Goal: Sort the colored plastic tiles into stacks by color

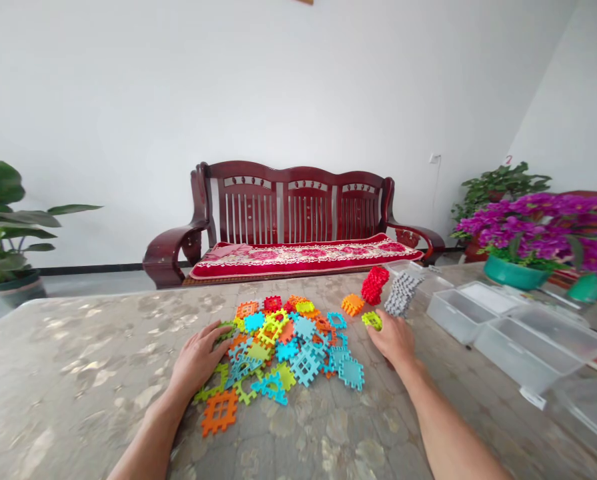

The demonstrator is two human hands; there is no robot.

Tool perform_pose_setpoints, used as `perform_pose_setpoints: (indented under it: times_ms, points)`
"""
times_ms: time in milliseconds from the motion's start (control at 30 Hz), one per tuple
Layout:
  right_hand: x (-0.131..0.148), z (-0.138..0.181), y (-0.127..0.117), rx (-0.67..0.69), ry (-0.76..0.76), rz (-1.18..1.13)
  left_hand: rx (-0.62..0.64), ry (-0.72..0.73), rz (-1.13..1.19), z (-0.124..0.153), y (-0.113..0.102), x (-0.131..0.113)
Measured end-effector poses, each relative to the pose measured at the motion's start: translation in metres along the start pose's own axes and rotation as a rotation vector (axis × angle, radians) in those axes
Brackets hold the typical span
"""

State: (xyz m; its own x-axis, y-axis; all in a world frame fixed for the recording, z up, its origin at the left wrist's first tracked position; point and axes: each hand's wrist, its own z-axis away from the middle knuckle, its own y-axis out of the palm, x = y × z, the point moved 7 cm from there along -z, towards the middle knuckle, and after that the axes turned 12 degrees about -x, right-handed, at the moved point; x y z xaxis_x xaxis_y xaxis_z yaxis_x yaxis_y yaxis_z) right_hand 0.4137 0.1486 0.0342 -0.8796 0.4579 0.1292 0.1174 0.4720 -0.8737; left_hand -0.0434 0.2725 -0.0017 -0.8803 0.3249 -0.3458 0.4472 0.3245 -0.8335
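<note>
A loose heap of interlocking plastic building tiles (305, 363) in blue, yellow-green, orange and red lies on the table. At the heap's left edge is my left hand (198, 358), its fingers stretched apart over green tiles and touching the edge pieces. To the right of the heap, my right hand (394, 339) is closed on a yellow-green tile (371, 320) beside the stacks. Just beyond it stand a stack of orange tiles (352, 305), a red stack (375, 285) and a tilted grey stack (402, 293). An orange window-shaped tile (219, 412) lies nearest me.
Clear plastic boxes (513, 347) with compartments stand on the right of the patterned table (113, 373). Purple flowers (543, 223) in a teal pot are behind them. A dark red wooden bench (298, 207) is across the table, with a leafy plant (11, 227) at left.
</note>
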Motion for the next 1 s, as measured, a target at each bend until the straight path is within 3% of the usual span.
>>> perform_pose_setpoints:
  times_ms: [167, 300, 433, 600, 800, 1000]
  points:
    - [-0.001, 0.001, 0.0, -0.121, -0.035, -0.033, -0.028, -0.005, 0.012, 0.001, -0.001, 0.0]
    - [0.029, 0.001, -0.011, -0.264, -0.14, -0.286, -0.061, -0.008, 0.02, 0.002, -0.003, -0.001]
    - [0.092, -0.005, -0.007, -0.097, -0.289, -0.497, -0.059, -0.011, 0.027, 0.002, -0.004, -0.002]
    - [0.156, -0.02, 0.009, 0.118, -0.448, -0.479, -0.055, -0.017, 0.03, 0.003, -0.005, -0.003]
    - [0.172, -0.024, 0.024, 0.174, -0.473, -0.39, -0.044, -0.029, 0.022, 0.004, -0.006, -0.005]
    - [0.164, -0.022, 0.008, 0.088, -0.392, -0.455, -0.048, -0.031, 0.024, 0.004, -0.01, -0.008]
